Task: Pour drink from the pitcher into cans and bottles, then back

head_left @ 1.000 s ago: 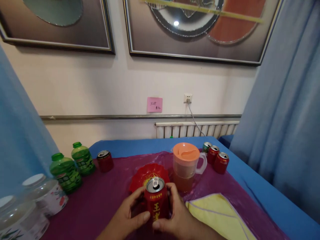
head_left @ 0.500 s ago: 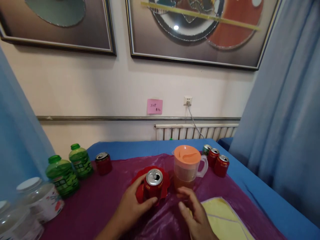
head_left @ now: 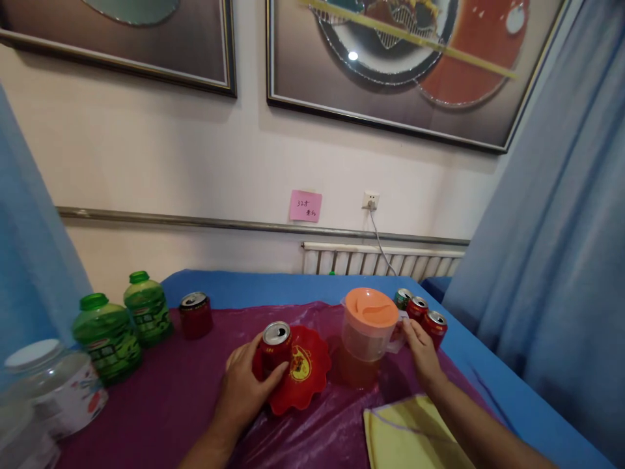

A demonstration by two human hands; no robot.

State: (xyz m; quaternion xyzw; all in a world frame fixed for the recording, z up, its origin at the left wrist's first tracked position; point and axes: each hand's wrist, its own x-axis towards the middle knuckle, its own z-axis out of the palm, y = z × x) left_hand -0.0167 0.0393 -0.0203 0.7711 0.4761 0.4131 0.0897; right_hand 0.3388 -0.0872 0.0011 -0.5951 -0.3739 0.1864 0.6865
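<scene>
A second ago, both of your hands are on the red can (head_left: pixel 276 345). Now only your left hand (head_left: pixel 247 378) has it. That grip is curled around the can's side, with the thumb in front and just wide enough to fit it. The can looks upright and has moved left, to the left edge of the red dish (head_left: pixel 319 365). More of the dish shows now, with its yellow picture. I cannot tell if the can's bottom sits on the dish's edge or beside it.

Your right hand (head_left: pixel 420 348) lets go of the can and is now at the handle (head_left: pixel 394 342) of the jug (head_left: pixel 362 358). Its fingers are bent and close together there. I cannot tell if this grip goes all the way around. The jug stands on the purple sheet (head_left: pixel 170 397) over the bench (head_left: pixel 254 281), to the right of the dish, with its orange lid (head_left: pixel 372 309) on.

So your hands now work apart, one at each thing, with the dish between them.
</scene>
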